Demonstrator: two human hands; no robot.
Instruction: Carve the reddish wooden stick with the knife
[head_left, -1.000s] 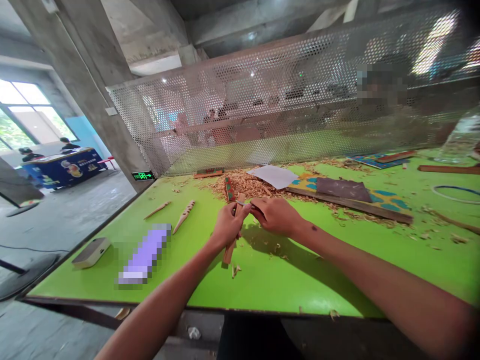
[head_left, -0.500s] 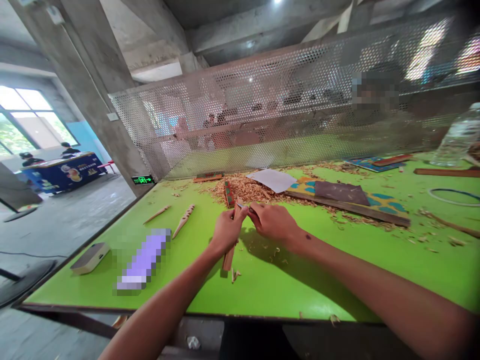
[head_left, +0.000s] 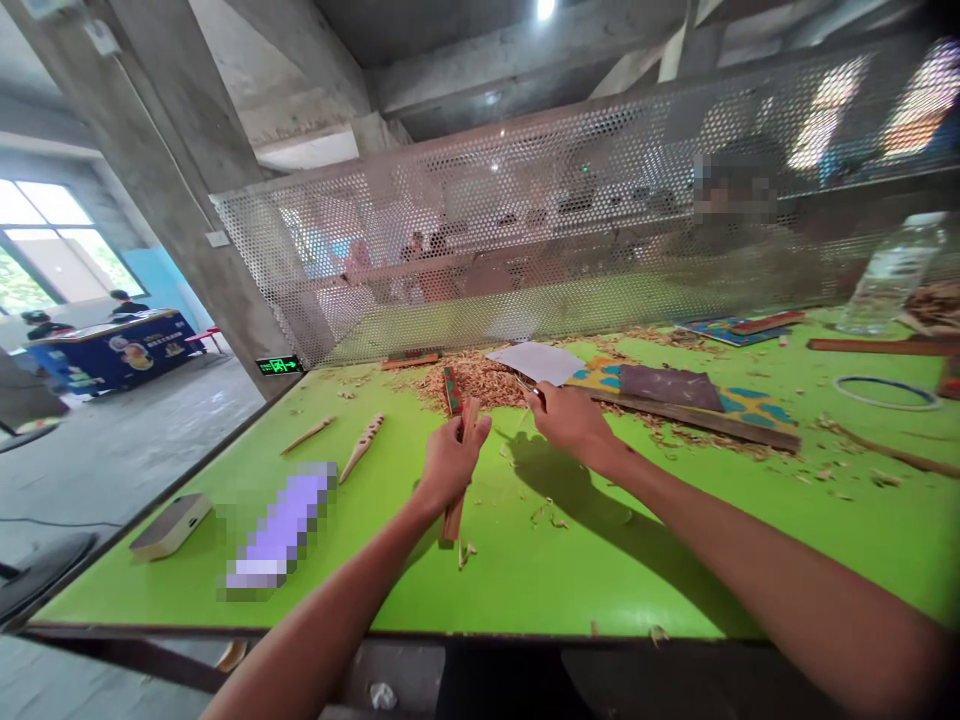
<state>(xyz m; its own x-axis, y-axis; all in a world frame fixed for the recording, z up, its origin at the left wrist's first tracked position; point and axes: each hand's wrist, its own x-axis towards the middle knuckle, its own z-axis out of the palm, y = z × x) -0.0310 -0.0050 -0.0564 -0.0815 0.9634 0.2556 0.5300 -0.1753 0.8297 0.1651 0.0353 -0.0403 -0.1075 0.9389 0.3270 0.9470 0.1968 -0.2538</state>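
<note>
My left hand is shut around a narrow strip of light wood, which stands tilted with its lower end below my fist and its top above my fingers. My right hand grips a small carving knife, whose thin blade points up and left, clear of the wood. The knife's handle is mostly hidden in my fingers. A heap of wood shavings lies just beyond both hands on the green table. Two carved wooden pieces lie to the left.
Sandpaper rests on a painted board to the right, beside a white paper sheet. A plastic bottle and a blue ring stand farther right. A perforated metal screen rises behind the table.
My right hand has drawn up and to the right, taking the knife off the wood and opening a gap between my hands. The view has turned slightly, shifting the table left.
</note>
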